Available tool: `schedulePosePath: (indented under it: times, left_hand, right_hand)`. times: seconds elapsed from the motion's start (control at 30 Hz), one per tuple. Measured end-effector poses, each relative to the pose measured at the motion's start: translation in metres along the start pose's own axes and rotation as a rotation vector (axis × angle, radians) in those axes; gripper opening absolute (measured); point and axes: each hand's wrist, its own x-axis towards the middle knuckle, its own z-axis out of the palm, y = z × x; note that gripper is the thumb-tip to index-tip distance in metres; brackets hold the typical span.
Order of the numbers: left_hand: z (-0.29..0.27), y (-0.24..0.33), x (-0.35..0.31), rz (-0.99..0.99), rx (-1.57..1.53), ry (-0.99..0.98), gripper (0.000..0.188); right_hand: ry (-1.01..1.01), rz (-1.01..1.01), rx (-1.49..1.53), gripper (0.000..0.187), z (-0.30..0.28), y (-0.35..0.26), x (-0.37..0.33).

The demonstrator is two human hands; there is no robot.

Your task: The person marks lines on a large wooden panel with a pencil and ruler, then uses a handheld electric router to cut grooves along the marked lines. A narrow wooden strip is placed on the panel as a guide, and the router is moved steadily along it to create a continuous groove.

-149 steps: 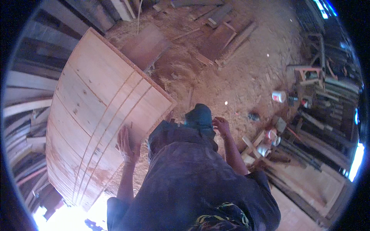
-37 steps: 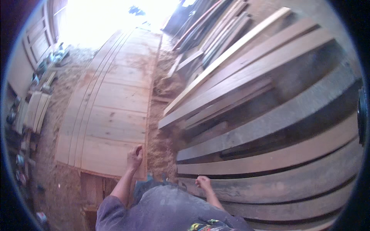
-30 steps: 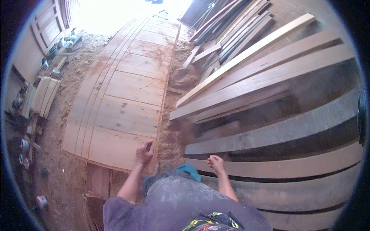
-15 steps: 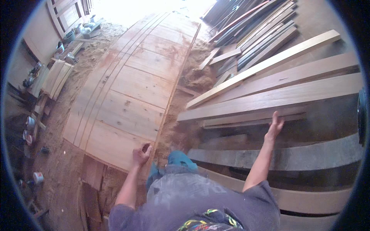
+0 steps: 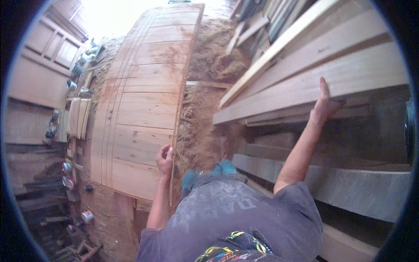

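My right hand (image 5: 324,108) is at the near edge of a long pale wooden plank (image 5: 279,94). Its thumb lies up over the plank's face, and the fingers curl at the lower edge, partly hidden. On the left, my left hand (image 5: 165,162) is over the right edge of a large wooden panel (image 5: 144,139), near its close end. Those fingers are curled toward the thumb; whether anything small is between them, I cannot make out. The panel has lengthwise grooves, cross joints and reddish dust on it.
More planks, including a narrow pale beam (image 5: 279,52), lie beyond the gripped one. A grey weathered board (image 5: 349,187) is nearer, on the right. Sawdust (image 5: 209,105) covers the floor between panel and planks. Cans (image 5: 87,216) and wood scraps stand along the left.
The view has turned and shifted. My right hand has reached farther out, from beside the plank onto its edge. My left hand stays curled by the panel's edge.
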Motion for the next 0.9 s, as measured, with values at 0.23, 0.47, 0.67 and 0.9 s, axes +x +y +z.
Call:
schedulePosePath:
  times: [0.23, 0.47, 0.67, 0.9]
  left_hand:
    - [0.105, 0.104, 0.074, 0.196, 0.029, -0.422, 0.036]
    - [0.28, 0.158, 0.116, 0.739, 0.291, -1.091, 0.105]
    - [0.336, 0.203, 0.071, 0.556, 0.496, -1.743, 0.127]
    - [0.322, 0.204, 0.08, 0.45, 0.325, -1.729, 0.125]
  right_hand:
    - [-0.006, -0.14, -0.129, 0.082, -0.034, -0.008, -0.02]
    - [-0.119, 0.138, -0.015, 0.067, -0.093, -0.044, -0.1]
    - [-0.163, 0.219, -0.047, 0.076, -0.126, -0.069, -0.157]
    - [-0.238, 0.21, -0.056, 0.076, -0.103, -0.075, -0.156]
